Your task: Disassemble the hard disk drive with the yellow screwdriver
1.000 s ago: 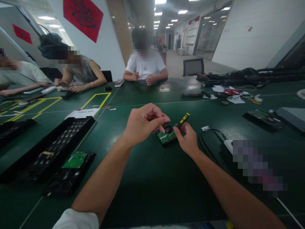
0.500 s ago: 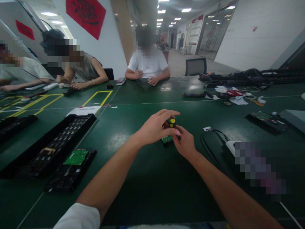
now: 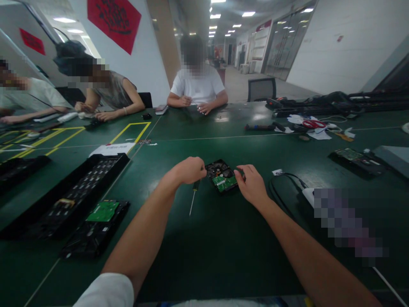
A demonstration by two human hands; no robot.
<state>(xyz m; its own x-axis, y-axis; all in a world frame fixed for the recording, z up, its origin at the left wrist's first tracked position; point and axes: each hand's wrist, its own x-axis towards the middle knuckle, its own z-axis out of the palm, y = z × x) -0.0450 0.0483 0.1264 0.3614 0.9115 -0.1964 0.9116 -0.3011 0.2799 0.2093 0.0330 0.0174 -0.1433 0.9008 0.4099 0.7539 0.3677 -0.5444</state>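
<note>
A hard drive (image 3: 220, 170) lies on the green table in front of me, its green circuit board (image 3: 225, 183) facing up on the near side. My left hand (image 3: 191, 170) is closed in a fist just left of the drive. From under that fist a screwdriver (image 3: 193, 198) points down towards me, its thin metal shaft bare and most of its handle hidden. At the drive's right edge, my right hand (image 3: 252, 183) has its thumb and fingers bent around the side. The contact there is partly hidden by the thumb.
Another hard drive (image 3: 96, 226) lies at left beside a long black tray (image 3: 123, 158). One more drive (image 3: 356, 162) is at right, near a white power strip (image 3: 308, 195) with a black cable (image 3: 283, 204). Several co-workers sit across the table (image 3: 198, 264).
My left hand has moved left off the drive, taking the screwdriver with it and tipping its shaft towards me. My right hand has shifted slightly right, and the drive is uncovered.
</note>
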